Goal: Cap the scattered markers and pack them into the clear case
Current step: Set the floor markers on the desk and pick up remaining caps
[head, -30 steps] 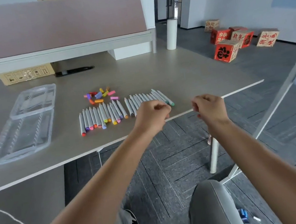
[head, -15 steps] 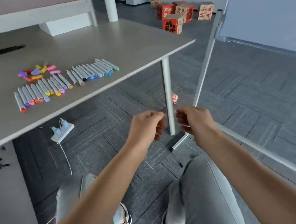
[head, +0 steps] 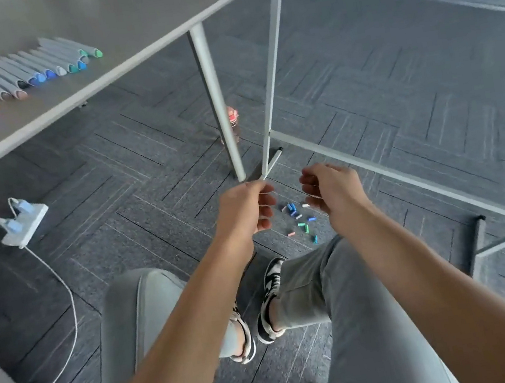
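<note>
Both hands are held out over the floor. Left hand (head: 247,207): fingers curled, pinching a thin, indistinct item. Right hand (head: 331,191): fingers loosely curled, grip contents indiscernible. Uncapped markers (head: 39,67) lie in a row on the desk (head: 127,23), far left; coloured caps (head: 299,220) are scattered on the carpet beneath the hands.

My knees in grey trousers (head: 362,322) and my black-and-white shoes (head: 269,300) hang over dark carpet (head: 412,108). Below the bench's near edge, a white power strip (head: 24,222) lies on the floor, its cable (head: 63,295) curling toward me. Behind the bench leg (head: 218,104) stands a red-capped bottle (head: 233,125). A white metal frame (head: 272,67) stands beyond the bench's right corner.
</note>
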Tool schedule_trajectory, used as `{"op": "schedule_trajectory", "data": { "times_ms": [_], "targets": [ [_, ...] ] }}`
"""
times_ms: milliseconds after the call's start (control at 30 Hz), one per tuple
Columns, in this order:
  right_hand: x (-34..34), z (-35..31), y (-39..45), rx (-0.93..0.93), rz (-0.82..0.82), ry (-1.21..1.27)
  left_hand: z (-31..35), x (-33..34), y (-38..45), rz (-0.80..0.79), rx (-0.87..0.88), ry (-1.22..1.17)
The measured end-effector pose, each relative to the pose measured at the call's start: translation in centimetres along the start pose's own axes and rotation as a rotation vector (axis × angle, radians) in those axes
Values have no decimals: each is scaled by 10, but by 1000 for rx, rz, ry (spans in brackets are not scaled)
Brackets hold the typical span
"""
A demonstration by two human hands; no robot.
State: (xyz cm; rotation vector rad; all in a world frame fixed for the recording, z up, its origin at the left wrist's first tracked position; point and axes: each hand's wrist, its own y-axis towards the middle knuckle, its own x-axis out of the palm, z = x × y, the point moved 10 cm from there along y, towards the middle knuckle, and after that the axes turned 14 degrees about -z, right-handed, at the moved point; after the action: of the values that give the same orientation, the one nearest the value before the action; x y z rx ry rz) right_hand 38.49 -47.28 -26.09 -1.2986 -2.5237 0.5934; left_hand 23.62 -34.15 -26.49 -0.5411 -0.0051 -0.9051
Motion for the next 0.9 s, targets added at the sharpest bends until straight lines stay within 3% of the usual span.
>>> {"op": "schedule_trajectory", "data": {
  "times_ms": [367, 667, 900],
  "targets": [
    [-45, 57, 36, 119, 127, -26, -50, 17, 69, -35, -114, -77],
    [-79, 161, 165, 326, 157, -104, -139, 10, 192, 202, -274, -86],
    [-108, 271, 272, 490, 128, -270, -239, -5, 303, 276, -410, 115]
  ]
}}
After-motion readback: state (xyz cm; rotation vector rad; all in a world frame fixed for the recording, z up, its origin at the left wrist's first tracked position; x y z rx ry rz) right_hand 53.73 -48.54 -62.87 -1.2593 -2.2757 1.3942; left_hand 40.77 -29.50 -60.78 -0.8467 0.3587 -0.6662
